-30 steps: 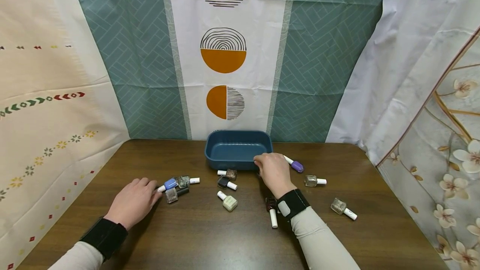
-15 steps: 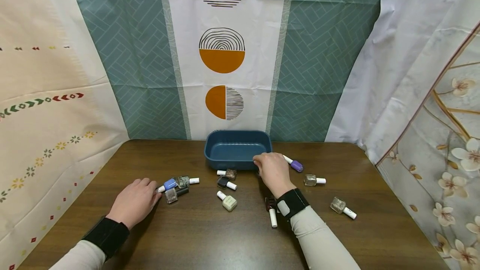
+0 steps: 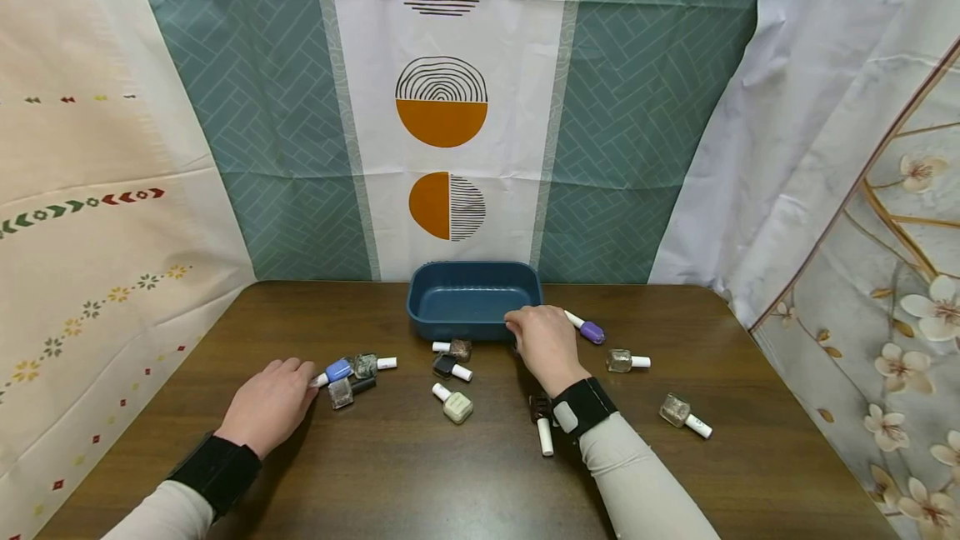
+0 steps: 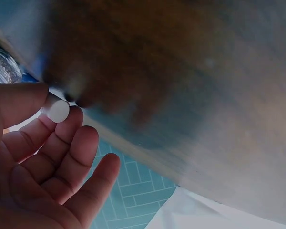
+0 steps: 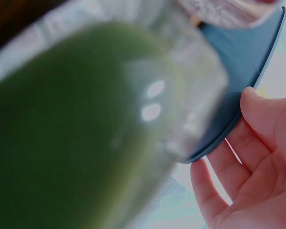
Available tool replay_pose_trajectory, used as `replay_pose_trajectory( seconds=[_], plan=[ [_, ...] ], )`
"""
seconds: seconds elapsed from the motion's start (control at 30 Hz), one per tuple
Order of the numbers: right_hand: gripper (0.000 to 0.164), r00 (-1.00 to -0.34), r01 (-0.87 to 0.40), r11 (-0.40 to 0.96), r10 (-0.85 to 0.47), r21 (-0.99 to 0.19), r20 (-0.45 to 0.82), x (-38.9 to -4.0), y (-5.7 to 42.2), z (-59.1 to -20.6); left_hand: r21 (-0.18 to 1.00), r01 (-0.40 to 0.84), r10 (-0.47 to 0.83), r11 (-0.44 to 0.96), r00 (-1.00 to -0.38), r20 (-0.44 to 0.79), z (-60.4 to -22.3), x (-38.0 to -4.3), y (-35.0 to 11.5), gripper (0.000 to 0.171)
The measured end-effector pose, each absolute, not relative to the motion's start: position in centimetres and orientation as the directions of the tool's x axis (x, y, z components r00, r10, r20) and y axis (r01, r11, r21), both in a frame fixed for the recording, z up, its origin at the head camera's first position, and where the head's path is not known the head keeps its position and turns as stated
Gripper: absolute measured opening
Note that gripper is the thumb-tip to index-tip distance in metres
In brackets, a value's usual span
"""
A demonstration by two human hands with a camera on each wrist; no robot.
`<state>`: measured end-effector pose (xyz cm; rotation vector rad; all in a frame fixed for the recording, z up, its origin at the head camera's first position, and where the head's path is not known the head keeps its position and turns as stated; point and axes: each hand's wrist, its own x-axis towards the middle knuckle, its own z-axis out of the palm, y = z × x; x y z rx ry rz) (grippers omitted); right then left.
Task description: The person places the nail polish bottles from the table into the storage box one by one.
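My left hand (image 3: 268, 407) pinches the white cap of a blue nail polish bottle (image 3: 340, 369) lying at the left; in the left wrist view the cap's round end (image 4: 58, 111) shows between thumb and fingertips. A grey glitter bottle (image 3: 341, 392) with a black cap and a dark glitter bottle (image 3: 365, 366) lie against it. At the back, my right hand (image 3: 546, 347) grips the near right corner of a blue plastic bin (image 3: 468, 330). In the right wrist view, thumb and fingers are at the bin's rim. A green bottle (image 5: 86, 129) blurs much of that view.
Between the hands lie a brown glitter bottle (image 3: 461, 349), a black bottle (image 3: 444, 365) and a pale green bottle (image 3: 457, 407). A dark red bottle (image 3: 539, 408) is by the right wrist. Further right are a purple bottle (image 3: 592, 332) and two glitter bottles (image 3: 619, 361). Patterned cloth (image 3: 300, 107) hangs behind.
The head view has shifted slightly. Both hands keep their places, and the bottles and bin have not visibly moved.
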<state>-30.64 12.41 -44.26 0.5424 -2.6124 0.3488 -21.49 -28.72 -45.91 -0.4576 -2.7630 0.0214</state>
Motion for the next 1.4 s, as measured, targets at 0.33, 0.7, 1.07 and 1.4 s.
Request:
replay_pose_trajectory(
  seconds=[0.33, 0.7, 1.07, 1.4],
  plan=[
    [0.013, -0.825, -0.430, 0.889, -0.316, -0.156, 0.468, -30.7, 12.3, -44.2, -0.060, 0.299, 0.302, 0.952, -0.902, 0.309, -45.9, -21.5, -28.8, 0.022],
    [0.012, -0.823, -0.428, 0.892, -0.318, -0.147, 0.471, -30.7, 12.4, -44.3, -0.039, 0.299, 0.295, 0.954, -0.900, 0.321, -45.8, -21.6, -28.5, 0.024],
    [0.013, -0.824, -0.428, 0.892, -0.317, -0.148, 0.471, -30.6, 12.5, -44.2, -0.024, 0.275, 0.265, 0.961, -0.897, 0.355, -45.0, -22.0, -28.1, 0.022],
    [0.013, -0.824, -0.423, 0.896, -0.319, -0.134, 0.468, -30.6, 12.3, -44.1, -0.032, 0.275, 0.266, 0.961, -0.883, 0.386, -44.0, -22.7, -27.0, 0.026]
  ],
)
